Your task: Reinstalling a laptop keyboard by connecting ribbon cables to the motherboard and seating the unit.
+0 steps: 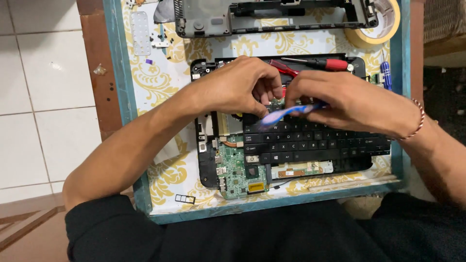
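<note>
A dismantled laptop lies on a patterned table top: its black keyboard (315, 140) rests loosely over the base, with the green circuit board (238, 177) bare at the lower left. My right hand (349, 104) grips a blue and white toothbrush (286, 114) whose head points left over the keyboard's top edge. My left hand (238, 87) sits just left of it, fingers curled down and pinching a small part at the laptop's middle; what it pinches is hidden.
A red-handled screwdriver (320, 63) lies on the laptop's far edge. A grey laptop casing (208, 19) and a tape roll (383, 24) sit at the back, a blue screwdriver (386, 73) at the right, a metal plate (141, 34) at the back left. White floor tiles (43, 97) lie left.
</note>
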